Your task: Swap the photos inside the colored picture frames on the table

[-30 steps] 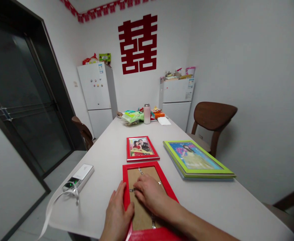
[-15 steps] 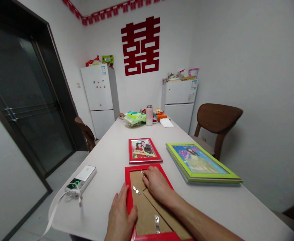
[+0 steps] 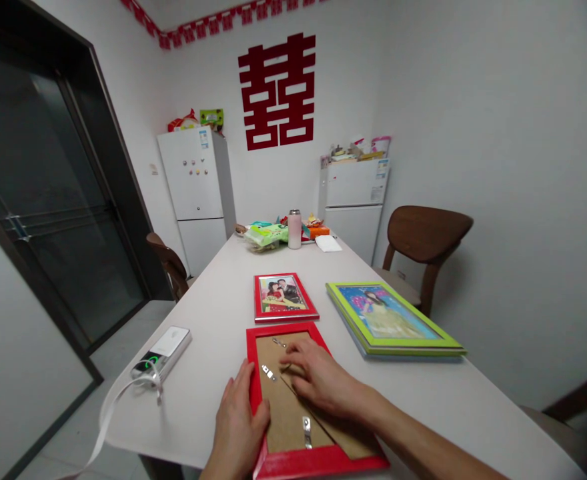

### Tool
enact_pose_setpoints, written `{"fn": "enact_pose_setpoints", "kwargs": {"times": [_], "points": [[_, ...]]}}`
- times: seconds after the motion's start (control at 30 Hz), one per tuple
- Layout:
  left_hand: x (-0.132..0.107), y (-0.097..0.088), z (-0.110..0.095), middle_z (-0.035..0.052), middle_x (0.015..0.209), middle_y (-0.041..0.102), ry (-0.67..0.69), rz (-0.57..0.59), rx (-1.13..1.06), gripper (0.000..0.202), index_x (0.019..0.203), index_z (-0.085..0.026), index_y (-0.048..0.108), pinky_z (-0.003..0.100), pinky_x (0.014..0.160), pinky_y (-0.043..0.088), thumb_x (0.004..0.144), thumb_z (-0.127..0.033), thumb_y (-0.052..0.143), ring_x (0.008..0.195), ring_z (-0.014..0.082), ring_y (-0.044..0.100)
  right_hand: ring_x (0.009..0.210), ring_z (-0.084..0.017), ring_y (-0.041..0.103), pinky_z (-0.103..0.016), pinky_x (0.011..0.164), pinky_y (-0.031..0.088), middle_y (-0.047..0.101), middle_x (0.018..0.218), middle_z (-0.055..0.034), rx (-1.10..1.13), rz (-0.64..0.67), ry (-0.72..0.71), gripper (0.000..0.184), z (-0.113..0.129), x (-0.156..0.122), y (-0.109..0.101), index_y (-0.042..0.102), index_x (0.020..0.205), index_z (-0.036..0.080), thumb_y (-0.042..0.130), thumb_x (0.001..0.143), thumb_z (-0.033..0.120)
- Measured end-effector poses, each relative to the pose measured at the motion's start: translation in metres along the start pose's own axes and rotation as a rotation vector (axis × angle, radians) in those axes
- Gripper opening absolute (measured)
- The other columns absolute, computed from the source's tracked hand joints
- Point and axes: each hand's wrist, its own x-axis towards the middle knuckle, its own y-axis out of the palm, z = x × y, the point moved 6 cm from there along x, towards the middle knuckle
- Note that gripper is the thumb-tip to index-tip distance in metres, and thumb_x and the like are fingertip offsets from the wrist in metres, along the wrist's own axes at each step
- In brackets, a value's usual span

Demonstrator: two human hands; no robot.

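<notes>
A red picture frame lies face down on the white table, its brown backing board up with small metal clips. My left hand rests flat on the frame's left edge. My right hand lies palm down on the backing board, fingertips near a clip at the upper middle. Just beyond stands a smaller red frame with a photo of two people, face up.
A green-framed picture on a stack lies to the right. A white power bank with a cable sits at the left table edge. Snacks and a pink bottle crowd the far end. Wooden chairs and two fridges stand around.
My right hand slid from the left-side clip up to the frame's top edge, then came back down onto the middle of the backing board. My left hand stayed on the frame's left edge.
</notes>
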Motion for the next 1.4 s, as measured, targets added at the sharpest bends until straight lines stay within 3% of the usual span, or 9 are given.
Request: {"fn": "enact_pose_setpoints", "kwargs": {"times": [0.17,0.37,0.57,0.67,0.83,1.03,1.13,1.27,1.4], "points": [[0.001,0.002,0.000,0.0129,0.123,0.045,-0.003,-0.013,0.024,0.052,0.120,-0.008,0.037,0.038,0.098,0.026,0.069,-0.019,0.042,0.113,0.0222,0.040,0.107,-0.016,0.037,-0.028,0.093,0.026,0.044,0.114,-0.0003,0.159,0.183,-0.110,0.030,0.016,-0.042,0.000,0.065,0.086,0.028,0.055,0.062,0.013],[0.001,0.003,-0.001,0.0132,0.124,0.043,-0.005,0.000,0.050,0.052,0.121,-0.007,0.035,0.038,0.099,0.025,0.071,-0.018,0.040,0.114,0.0212,0.039,0.104,-0.017,0.040,-0.031,0.092,0.026,0.049,0.108,-0.0016,0.121,0.085,-0.065,0.014,0.015,-0.040,0.006,0.066,0.077,0.026,0.058,0.066,0.023],[0.003,0.007,-0.006,0.0116,0.125,0.043,-0.020,0.007,0.049,0.051,0.121,-0.009,0.035,0.038,0.101,0.019,0.071,-0.020,0.041,0.115,0.0206,0.038,0.094,-0.021,0.045,-0.031,0.082,0.034,0.050,0.104,-0.0073,-0.002,-0.053,0.154,0.038,-0.005,-0.041,-0.005,0.057,0.100,0.022,0.058,0.062,0.029],[0.005,0.013,-0.008,0.0113,0.127,0.041,-0.016,0.004,0.046,0.052,0.121,-0.010,0.036,0.039,0.102,0.015,0.071,-0.021,0.042,0.117,0.0205,0.036,0.086,-0.019,0.048,-0.028,0.076,0.036,0.053,0.092,-0.0063,-0.038,-0.058,0.202,0.034,-0.013,-0.040,-0.004,0.057,0.097,0.021,0.052,0.063,0.024],[0.007,0.017,-0.009,0.0113,0.127,0.041,-0.016,0.045,0.013,0.054,0.121,-0.011,0.037,0.040,0.102,0.013,0.070,-0.027,0.045,0.118,0.0210,0.035,0.085,-0.018,0.048,-0.026,0.075,0.036,0.056,0.088,-0.0060,-0.050,-0.090,0.219,0.037,-0.020,-0.038,-0.011,0.059,0.093,0.019,0.048,0.058,0.017],[0.008,0.010,-0.016,0.0133,0.127,0.040,-0.032,0.045,-0.162,0.050,0.114,-0.010,0.044,0.036,0.098,0.024,0.070,-0.033,0.048,0.118,0.0230,0.034,0.084,-0.019,0.049,-0.027,0.075,0.037,0.057,0.087,-0.0061,-0.016,-0.114,0.221,0.037,-0.013,-0.034,-0.028,0.061,0.091,0.019,0.050,0.056,0.017],[0.011,0.001,-0.025,0.0100,0.111,0.055,-0.013,-0.003,-0.391,0.035,0.100,-0.014,0.050,0.031,0.088,0.036,0.071,-0.034,0.049,0.103,0.0208,0.049,0.084,-0.018,0.049,-0.027,0.076,0.037,0.056,0.088,-0.0055,0.028,-0.143,0.191,0.037,0.003,-0.033,-0.031,0.060,0.092,0.019,0.050,0.057,0.016],[0.012,-0.007,-0.012,0.0029,0.075,0.064,-0.192,0.003,-0.727,0.023,0.080,-0.017,0.048,0.026,0.058,0.045,0.073,-0.040,0.047,0.066,0.0173,0.060,0.088,-0.017,0.049,-0.026,0.078,0.037,0.055,0.093,-0.0056,0.131,-0.150,0.109,0.031,0.014,-0.033,-0.030,0.059,0.093,0.020,0.053,0.063,0.022],[0.007,-0.026,0.024,-0.0040,0.063,0.061,-0.360,-0.034,-0.884,0.021,0.082,-0.020,0.046,0.023,0.051,0.043,0.071,-0.037,0.051,0.055,0.0144,0.058,0.087,-0.018,0.051,-0.028,0.077,0.038,0.055,0.094,-0.0087,0.050,-0.205,0.225,0.034,-0.021,-0.042,-0.035,0.055,0.102,0.017,0.045,0.072,0.031]]}}
